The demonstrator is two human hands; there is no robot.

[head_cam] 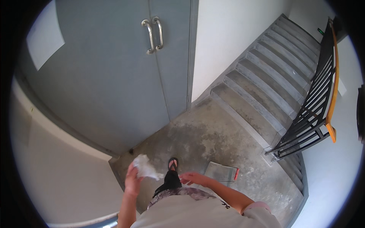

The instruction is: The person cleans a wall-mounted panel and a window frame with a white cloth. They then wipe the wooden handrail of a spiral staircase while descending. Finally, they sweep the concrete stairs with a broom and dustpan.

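Note:
My left hand (133, 180) holds a crumpled white cloth or tissue (146, 167) out in front of me, over the concrete floor at the lower left. In front of my waist, my right hand (192, 178) hovers with loosely bent fingers and nothing visible in it. One foot in a black flip-flop (172, 163) shows between the two hands. On the floor to the right of my right hand lies a flat, greyish, see-through rectangular object (220, 171) with a red piece along its right edge; its exact kind is unclear.
Ahead stands a grey double door (114, 85) with two metal pull handles (155, 35). Concrete stairs (256, 82) rise at the right, beside a black metal railing with a wooden handrail (335, 85). More steps (291, 171) go down at the lower right. White walls border the landing.

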